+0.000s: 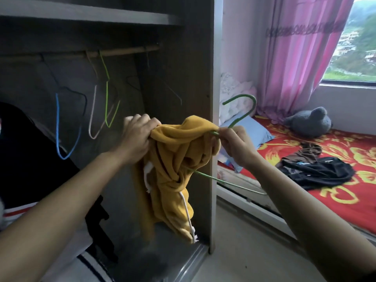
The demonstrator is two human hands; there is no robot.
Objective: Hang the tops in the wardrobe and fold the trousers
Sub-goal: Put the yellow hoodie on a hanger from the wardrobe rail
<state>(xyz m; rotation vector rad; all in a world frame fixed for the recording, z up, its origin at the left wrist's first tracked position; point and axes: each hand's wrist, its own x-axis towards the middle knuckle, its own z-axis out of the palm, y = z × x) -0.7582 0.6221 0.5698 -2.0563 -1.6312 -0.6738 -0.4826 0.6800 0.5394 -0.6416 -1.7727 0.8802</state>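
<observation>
Yellow top (pixel 173 159) is in mid-air in front of the wardrobe (pixel 195 58), bunched over a green hanger (pixel 242 110). Hook sticks up and right of the fabric; one hanger arm pokes out low right, uncovered. Left hand (pixel 136 135) is clenched on a fistful of the top at its upper left. Right hand (pixel 234 143) pinches the hanger neck where it exits the collar.

Step, as I read it: threading the top onto the hanger, not seated yet. Next probably needs the fabric pulled over that bare arm, then the hook onto the rail (pixel 114 53), in a gap among the empty hangers (pixel 105 94).

Dark clothes (pixel 317 171) on the bed (pixel 345 192), well apart, unsorted.
</observation>
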